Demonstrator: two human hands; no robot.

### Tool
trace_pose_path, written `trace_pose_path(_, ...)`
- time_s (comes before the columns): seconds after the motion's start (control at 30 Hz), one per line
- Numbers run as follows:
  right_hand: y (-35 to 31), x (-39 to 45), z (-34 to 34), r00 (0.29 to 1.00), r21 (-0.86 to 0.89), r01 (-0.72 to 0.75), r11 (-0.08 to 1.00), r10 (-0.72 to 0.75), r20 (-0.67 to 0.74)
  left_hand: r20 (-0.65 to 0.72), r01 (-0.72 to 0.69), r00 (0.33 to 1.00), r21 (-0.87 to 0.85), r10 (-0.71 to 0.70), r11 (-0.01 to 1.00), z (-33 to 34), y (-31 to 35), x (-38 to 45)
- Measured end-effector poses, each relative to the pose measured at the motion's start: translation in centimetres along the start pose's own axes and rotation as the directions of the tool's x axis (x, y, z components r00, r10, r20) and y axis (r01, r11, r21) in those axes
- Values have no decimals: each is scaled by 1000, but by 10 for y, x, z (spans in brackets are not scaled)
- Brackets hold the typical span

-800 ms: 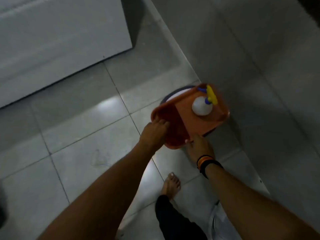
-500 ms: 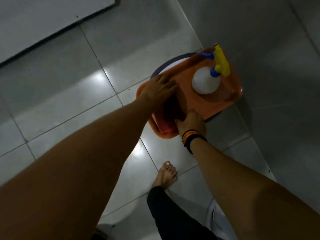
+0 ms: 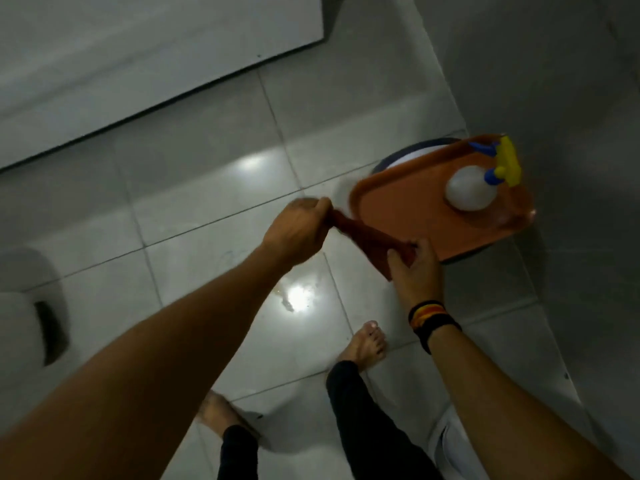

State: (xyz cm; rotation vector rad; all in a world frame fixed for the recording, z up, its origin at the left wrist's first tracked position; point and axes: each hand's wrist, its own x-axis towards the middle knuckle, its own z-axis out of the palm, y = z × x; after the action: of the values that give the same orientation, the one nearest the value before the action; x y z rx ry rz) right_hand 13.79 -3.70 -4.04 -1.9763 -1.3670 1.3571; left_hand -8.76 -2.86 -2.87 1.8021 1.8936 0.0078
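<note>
A dark red cloth [image 3: 367,235] is stretched between my two hands, just in front of an orange tray [image 3: 408,209]. My left hand [image 3: 298,230] grips the cloth's left end in a fist. My right hand [image 3: 415,268] pinches the cloth's right end near the tray's front edge. The tray rests on a round dark-rimmed bucket [image 3: 412,152]. On the tray's far right lies a white spray bottle [image 3: 469,192] with a yellow and blue trigger head [image 3: 507,161].
The floor is pale glossy tile [image 3: 207,188] with a wet-looking patch. A white cabinet or door [image 3: 138,64] runs across the top left. A grey wall [image 3: 571,98] rises on the right. My bare feet [image 3: 365,344] stand below the tray. A white rounded fixture [image 3: 24,313] sits at the left edge.
The cloth lay on the tray under my hands before. Now both hands have lifted it off the tray's near end and pulled it taut between them; the view has shifted left.
</note>
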Motion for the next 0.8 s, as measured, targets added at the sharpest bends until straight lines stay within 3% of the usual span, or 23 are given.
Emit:
trace_pose_path(0.1, -5, -28, 41, 996, -58, 24, 998, -19, 89, 130, 274, 958, -142, -257, 951, 22, -44, -82)
trace_pose_path(0.23, 22, -61, 116, 985, -142, -42, 989, 65, 158, 284, 574, 818, -388, -499, 721, 94, -89, -179)
trace_pose_path(0.37, 75, -70, 193, 980, -378, -18, 926, 91, 175, 459, 686, 725, -543, -514, 484, 185, -120, -240)
trace_pose_path(0.5, 134, -59, 270, 981, -536, 68, 842, 41, 189, 533, 698, 706, -637, -466, 329, 270, -152, -259)
trace_pose_path(0.67, 189, -26, 347, 963, -661, 239, 711, -84, 258, 589, 684, 728, -593, -350, 425, 356, -195, -247)
trace_pose_path(0.8, 238, -21, 377, 892, -721, 387, 575, -36, 450, 383, 689, 724, -427, -573, 585, 401, -243, -245)
